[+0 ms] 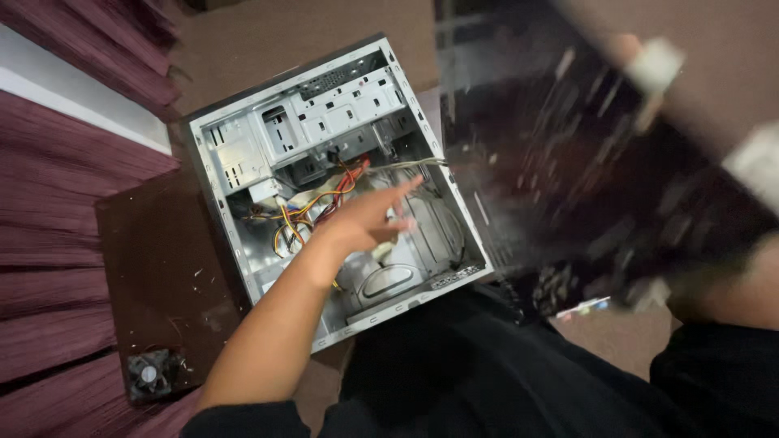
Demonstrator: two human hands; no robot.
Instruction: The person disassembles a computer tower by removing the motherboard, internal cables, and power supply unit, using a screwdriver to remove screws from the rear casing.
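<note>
At the bottom left corner of the dark brown board (162, 259) on the floor, I see one small black fan (148, 375) lying flat, well apart from everything else. Purple curtain folds (49, 243) close off the board's left edge. On the board's right part lies one open silver computer case (243, 154), its side panel off, its far end running past the board's top edge. Inside it I count one bundle of red, yellow and black wires (304, 211) near the middle. My left hand (365, 221) hovers over the case's interior, fingers (402, 191) stretched out loosely and gripping nothing, the wires just under the wrist. Right of the case, one large dark circuit board (600, 186), badly blurred, fills the view; my right hand (730, 296) is at its lower edge, but I cannot tell its grip. Black clothing (503, 381) crowds the near side.
</note>
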